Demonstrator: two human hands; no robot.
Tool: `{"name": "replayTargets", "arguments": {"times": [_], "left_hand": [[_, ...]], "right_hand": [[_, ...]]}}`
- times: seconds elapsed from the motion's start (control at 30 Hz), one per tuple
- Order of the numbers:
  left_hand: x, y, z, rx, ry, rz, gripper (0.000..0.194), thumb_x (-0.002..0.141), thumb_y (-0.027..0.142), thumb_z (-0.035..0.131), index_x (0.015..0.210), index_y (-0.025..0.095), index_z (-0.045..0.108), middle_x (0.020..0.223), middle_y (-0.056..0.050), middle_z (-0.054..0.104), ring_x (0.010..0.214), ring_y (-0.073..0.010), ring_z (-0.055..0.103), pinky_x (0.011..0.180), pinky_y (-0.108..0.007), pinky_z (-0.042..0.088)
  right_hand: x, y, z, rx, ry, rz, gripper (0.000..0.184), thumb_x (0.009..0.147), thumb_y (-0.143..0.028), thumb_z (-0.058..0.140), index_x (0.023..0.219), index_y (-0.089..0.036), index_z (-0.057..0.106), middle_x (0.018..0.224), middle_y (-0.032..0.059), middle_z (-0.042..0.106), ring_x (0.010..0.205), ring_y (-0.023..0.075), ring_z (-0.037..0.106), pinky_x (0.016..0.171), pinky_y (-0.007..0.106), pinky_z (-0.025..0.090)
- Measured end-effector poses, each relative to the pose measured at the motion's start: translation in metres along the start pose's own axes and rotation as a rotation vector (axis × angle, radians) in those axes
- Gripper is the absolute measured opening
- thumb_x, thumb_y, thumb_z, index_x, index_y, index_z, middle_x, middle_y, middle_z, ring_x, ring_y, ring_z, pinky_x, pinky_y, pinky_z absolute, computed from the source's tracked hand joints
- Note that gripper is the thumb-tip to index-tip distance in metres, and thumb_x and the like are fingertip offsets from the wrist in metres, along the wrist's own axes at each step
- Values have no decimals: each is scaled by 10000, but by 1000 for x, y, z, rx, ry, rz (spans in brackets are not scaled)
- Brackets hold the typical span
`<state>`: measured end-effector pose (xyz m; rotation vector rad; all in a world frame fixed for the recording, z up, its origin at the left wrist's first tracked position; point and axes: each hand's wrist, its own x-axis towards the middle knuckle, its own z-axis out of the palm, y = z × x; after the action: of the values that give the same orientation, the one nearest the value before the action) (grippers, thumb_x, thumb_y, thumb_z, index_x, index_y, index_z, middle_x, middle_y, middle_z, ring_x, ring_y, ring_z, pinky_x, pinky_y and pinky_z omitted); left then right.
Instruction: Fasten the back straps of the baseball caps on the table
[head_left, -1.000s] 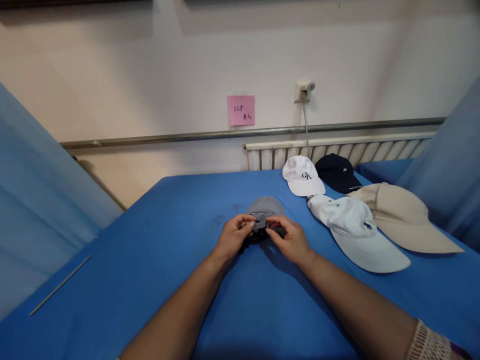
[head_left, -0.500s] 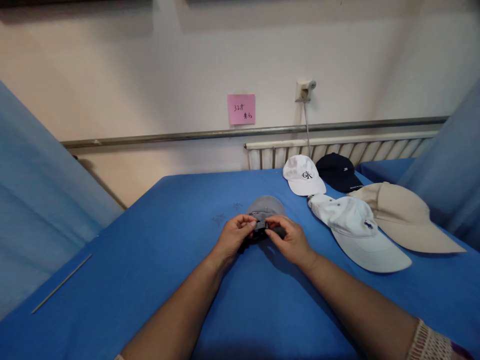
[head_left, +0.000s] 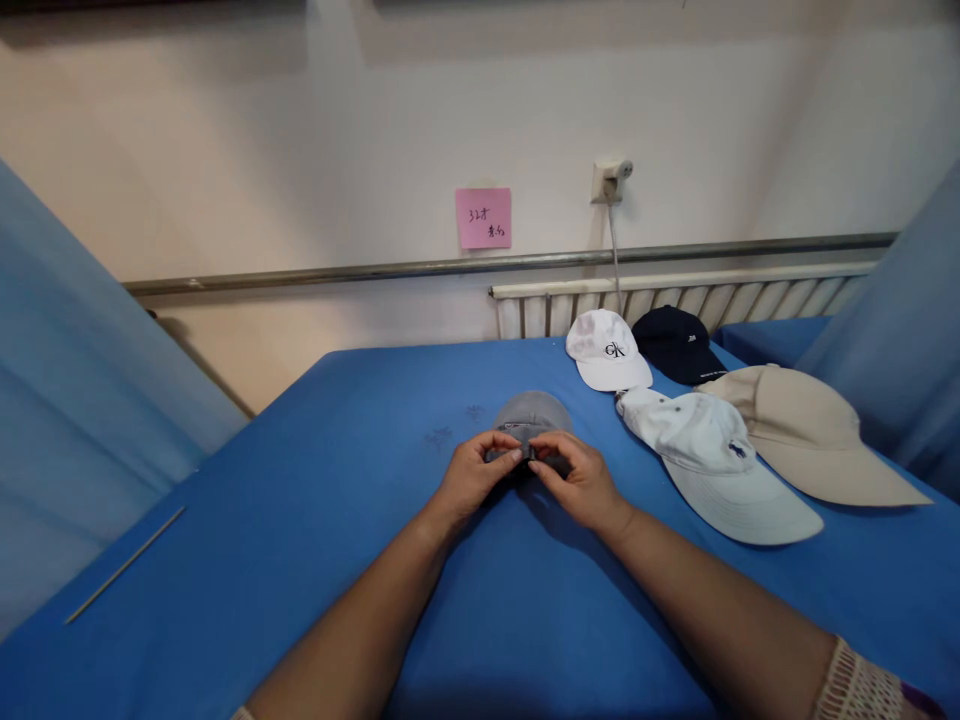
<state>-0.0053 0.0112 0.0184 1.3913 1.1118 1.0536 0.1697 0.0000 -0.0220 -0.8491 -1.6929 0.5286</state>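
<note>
A grey cap [head_left: 532, 412] lies on the blue table cover [head_left: 337, 520], its back strap turned toward me. My left hand [head_left: 474, 476] pinches the left side of the strap with thumb and fingers. From the other side my right hand [head_left: 578, 480] pinches the strap's right end, and the fingertips of both hands meet at the closure. The cap's brim is hidden behind its crown.
To the right lie several caps: a white one with a black logo [head_left: 606, 350], a dark navy one [head_left: 676, 344], a pale blue-white one [head_left: 712, 455] and a beige one [head_left: 806, 430]. A thin rod [head_left: 124, 565] lies at the left edge. Blue drapes hang on both sides.
My fingertips have come closer together on the strap, and the dark closure that showed between them is now mostly covered. The cap has stayed in place.
</note>
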Motion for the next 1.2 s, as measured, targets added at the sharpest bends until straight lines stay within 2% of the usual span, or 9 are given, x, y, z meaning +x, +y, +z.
{"name": "replayTargets", "arguments": {"times": [0.27, 0.53, 0.9, 1.2], "left_hand": [[-2, 3, 0, -51, -40, -20, 180, 683, 308, 761, 754, 157, 695, 664, -8, 603, 596, -102, 487, 589, -227, 382], [-4, 6, -1, -47, -74, -54, 185, 675, 309, 764, 752, 154, 699, 657, -15, 600, 581, -103, 474, 566, -230, 350], [-4, 5, 1, -47, -57, -56, 193, 656, 311, 767, 735, 157, 682, 640, -2, 584, 571, -96, 462, 551, -227, 340], [-3, 3, 1, -35, -59, -67, 194, 663, 308, 762, 735, 157, 666, 631, 8, 568, 560, -92, 455, 557, -235, 336]], "right_hand": [[0, 0, -1, 5, -18, -2, 214, 831, -213, 598, 1042, -239, 627, 970, 45, 670, 849, 179, 632, 792, 340, 531], [0, 1, -1, 15, -7, 29, 202, 830, -226, 604, 1030, -229, 634, 971, 52, 673, 840, 179, 635, 782, 343, 531], [-1, -1, -1, 47, -62, 8, 211, 819, -204, 614, 1027, -238, 631, 921, 42, 665, 819, 182, 624, 750, 331, 528], [-2, 1, 0, 44, -64, 64, 210, 813, -220, 633, 1022, -237, 629, 889, 31, 663, 804, 180, 631, 748, 324, 527]]}}
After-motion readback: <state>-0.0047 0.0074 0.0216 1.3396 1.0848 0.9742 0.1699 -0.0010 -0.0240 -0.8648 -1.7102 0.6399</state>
